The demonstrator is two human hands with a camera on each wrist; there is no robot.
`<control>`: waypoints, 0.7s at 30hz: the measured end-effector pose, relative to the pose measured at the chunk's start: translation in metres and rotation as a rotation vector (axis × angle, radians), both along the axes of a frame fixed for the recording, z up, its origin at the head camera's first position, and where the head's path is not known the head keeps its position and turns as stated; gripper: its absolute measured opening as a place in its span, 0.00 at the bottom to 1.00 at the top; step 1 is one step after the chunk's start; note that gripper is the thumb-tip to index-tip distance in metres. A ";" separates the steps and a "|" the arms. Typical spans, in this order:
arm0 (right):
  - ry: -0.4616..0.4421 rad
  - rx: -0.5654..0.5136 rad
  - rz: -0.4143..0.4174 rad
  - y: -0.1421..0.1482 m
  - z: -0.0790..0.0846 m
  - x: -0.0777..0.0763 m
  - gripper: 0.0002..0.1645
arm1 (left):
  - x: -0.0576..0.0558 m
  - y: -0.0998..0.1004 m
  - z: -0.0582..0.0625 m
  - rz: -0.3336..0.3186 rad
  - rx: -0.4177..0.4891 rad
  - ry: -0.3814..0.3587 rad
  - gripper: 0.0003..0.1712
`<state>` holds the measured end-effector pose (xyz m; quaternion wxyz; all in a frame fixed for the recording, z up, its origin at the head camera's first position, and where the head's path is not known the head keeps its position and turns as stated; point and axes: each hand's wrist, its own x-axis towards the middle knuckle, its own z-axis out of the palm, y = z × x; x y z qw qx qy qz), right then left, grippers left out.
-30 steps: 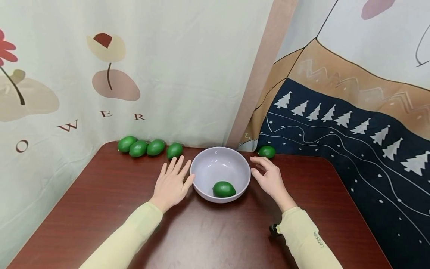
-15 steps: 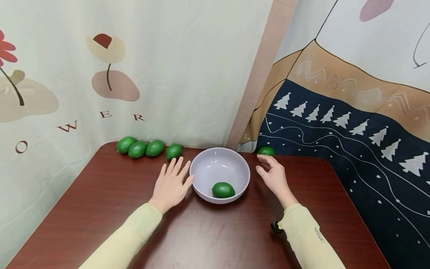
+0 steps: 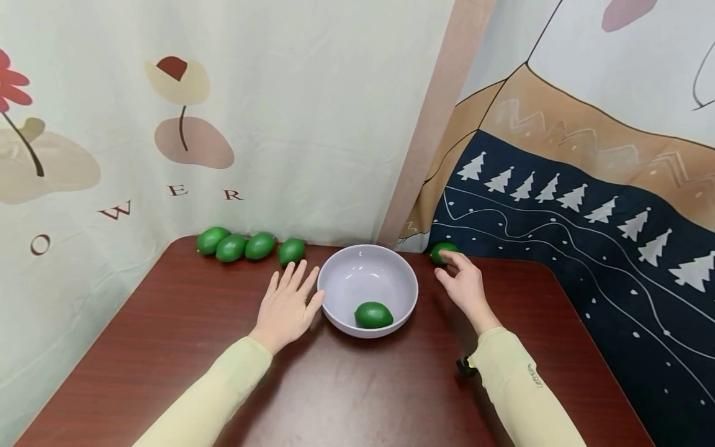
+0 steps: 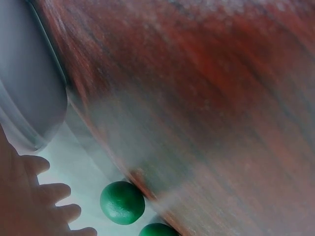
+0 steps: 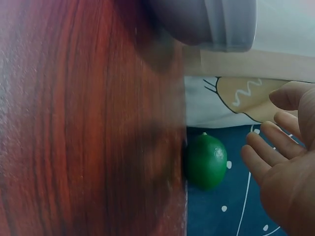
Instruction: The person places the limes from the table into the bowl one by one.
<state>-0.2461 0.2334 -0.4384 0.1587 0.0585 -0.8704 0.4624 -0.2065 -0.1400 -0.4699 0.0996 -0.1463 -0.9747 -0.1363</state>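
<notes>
A pale lavender bowl (image 3: 365,273) stands near the back of the table with one green lime (image 3: 373,315) inside it. My left hand (image 3: 285,307) is spread flat-fingered at the bowl's left side, thumb close to the rim; whether it touches cannot be told. On the right, my right hand (image 3: 465,284) hovers with loosely bent fingers over another lime (image 3: 444,253) at the back edge. In the right wrist view, a gap shows between those fingers (image 5: 266,152) and that lime (image 5: 205,161). Nothing is in either hand.
Several more limes (image 3: 244,246) line the back left edge of the dark red-brown table (image 3: 357,385). Printed curtains (image 3: 290,124) hang right behind the table. The right wrist wears a black device (image 3: 466,366).
My right hand has moved right and away from the bowl's rim, its fingers now overlapping the lime at the back right in the head view. The left hand has stayed put.
</notes>
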 end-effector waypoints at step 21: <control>-0.090 0.093 -0.113 0.021 -0.012 -0.025 0.25 | 0.001 0.000 0.003 0.003 -0.007 -0.001 0.36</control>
